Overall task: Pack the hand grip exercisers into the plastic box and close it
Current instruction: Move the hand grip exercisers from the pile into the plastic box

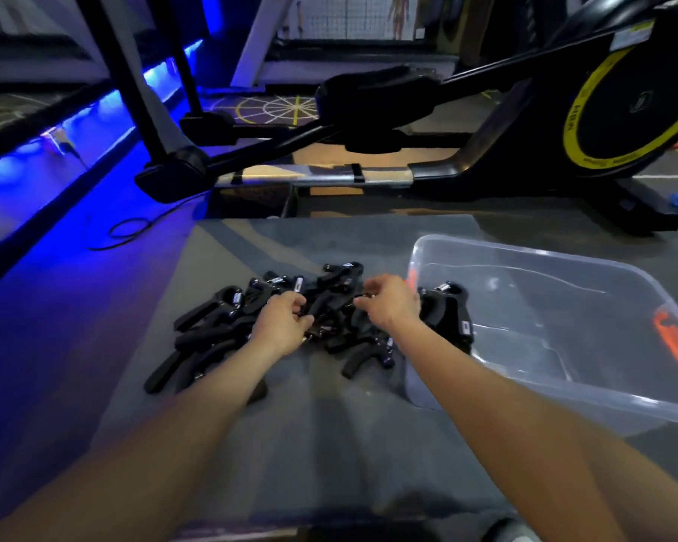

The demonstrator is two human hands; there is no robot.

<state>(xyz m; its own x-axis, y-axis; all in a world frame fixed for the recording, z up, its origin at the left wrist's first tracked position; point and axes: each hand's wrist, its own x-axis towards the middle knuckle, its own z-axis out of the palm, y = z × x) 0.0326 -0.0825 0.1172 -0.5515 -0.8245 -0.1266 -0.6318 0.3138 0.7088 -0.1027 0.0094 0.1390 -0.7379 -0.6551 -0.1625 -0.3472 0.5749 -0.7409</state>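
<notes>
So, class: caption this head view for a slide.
Both hands reach into piled hand grip exercisers beside an open plastic box.

You are in a gym. Straight ahead stands an elliptical trainer (486,123), its black flywheel cover (635,103) ringed in yellow and its foot pedals (380,88) on long rails. In front of the trainer, a grey floor mat (290,424) carries a heap of black hand grip exercisers (220,330). Left of the trainer, a strip of blue light (94,123) runs under dark metal frames, and behind it the floor bears painted training markings (275,109).
</notes>
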